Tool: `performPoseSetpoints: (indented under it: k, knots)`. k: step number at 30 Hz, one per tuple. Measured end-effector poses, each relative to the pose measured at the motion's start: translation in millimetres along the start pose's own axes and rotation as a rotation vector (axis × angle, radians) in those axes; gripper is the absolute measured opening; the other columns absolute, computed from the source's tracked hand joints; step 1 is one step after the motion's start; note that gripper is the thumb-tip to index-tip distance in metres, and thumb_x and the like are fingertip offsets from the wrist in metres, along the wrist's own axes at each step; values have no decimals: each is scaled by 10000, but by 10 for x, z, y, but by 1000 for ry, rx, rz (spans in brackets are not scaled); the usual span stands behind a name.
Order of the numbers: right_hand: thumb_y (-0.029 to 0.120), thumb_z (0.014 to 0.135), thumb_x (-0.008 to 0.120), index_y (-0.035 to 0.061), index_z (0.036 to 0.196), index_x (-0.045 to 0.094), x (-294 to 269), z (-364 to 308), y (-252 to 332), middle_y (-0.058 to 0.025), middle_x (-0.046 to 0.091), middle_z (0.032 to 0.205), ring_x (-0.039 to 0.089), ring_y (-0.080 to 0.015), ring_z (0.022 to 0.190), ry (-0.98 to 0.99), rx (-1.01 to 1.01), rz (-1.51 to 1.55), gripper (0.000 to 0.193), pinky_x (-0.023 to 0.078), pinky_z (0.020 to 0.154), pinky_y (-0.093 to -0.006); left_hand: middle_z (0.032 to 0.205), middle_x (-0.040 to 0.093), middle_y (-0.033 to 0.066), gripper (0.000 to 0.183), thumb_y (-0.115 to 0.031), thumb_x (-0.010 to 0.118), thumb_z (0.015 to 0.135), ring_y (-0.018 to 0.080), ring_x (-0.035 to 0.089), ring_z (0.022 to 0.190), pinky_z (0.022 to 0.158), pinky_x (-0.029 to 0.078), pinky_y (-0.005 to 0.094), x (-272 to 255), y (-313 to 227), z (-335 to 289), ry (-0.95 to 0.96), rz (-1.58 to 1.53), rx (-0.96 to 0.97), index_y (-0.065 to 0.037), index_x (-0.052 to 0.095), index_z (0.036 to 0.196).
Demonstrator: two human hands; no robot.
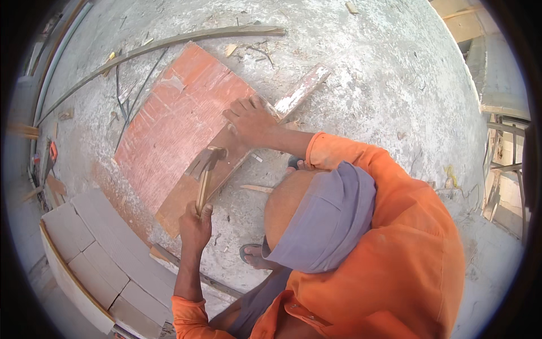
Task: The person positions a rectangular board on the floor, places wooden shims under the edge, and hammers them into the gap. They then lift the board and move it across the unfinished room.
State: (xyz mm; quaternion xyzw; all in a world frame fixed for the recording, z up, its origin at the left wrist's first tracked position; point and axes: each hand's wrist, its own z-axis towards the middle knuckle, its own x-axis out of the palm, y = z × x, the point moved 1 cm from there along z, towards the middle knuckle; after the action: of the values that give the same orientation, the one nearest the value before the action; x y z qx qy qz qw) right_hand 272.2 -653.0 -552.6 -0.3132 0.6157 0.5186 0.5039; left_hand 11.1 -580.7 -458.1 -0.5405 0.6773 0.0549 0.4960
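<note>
Head view: a person in an orange long-sleeved shirt works with both hands over a panel on the pale, stained concrete floor (pixel 384 85).
Left hand: the left hand (pixel 195 226) is closed round the lower handle of a claw hammer with a pale wooden shaft and a dark metal head (pixel 205 178), the thumb lying along the shaft.
Right hand: the right hand (pixel 248 121) rests palm down near the panel's upper right corner, fingers loosely spread and slightly bent; what lies under the palm cannot be told.
Hammer head: above the brown strip, below and left of the right hand; contact with the wood cannot be told.
Panel: a flat, faded-red rectangular board (pixel 180 118), set obliquely, its face scuffed with pale streaks; a bare brown wooden strip (pixel 186 198) runs along its near right side.
Markings: any on the hammer are too small to tell.
Beside the panel: a white-flaked wooden piece (pixel 303 90), just beyond the right hand.
Far side: a long, weathered grey batten (pixel 243 31).
Lower left: grey rectangular blocks (pixel 101 271), laid together.
</note>
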Motion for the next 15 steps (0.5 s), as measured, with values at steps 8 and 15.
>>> performPoseSetpoints:
  k: [8, 15]
  knots:
    - [263, 836, 530, 65, 1178, 508, -15, 11, 8, -122, 485, 1175, 399, -282, 1167, -25, -33, 22, 396, 255, 984, -482, 605, 554, 203, 409, -382, 582, 883, 385, 566, 553, 492, 419, 403, 356, 457, -44, -101, 180, 112, 13, 477, 861]
    - [230, 817, 521, 72, 1160, 522, -18, 11, -26, -112, 484, 1157, 393, -275, 1171, -74, -5, 46, 378, 249, 988, -485, 691, 592, 256, 321, -292, 566, 885, 459, 591, 677, 569, 442, 496, 139, 99, -164, -128, -176, 53, 17, 482, 861]
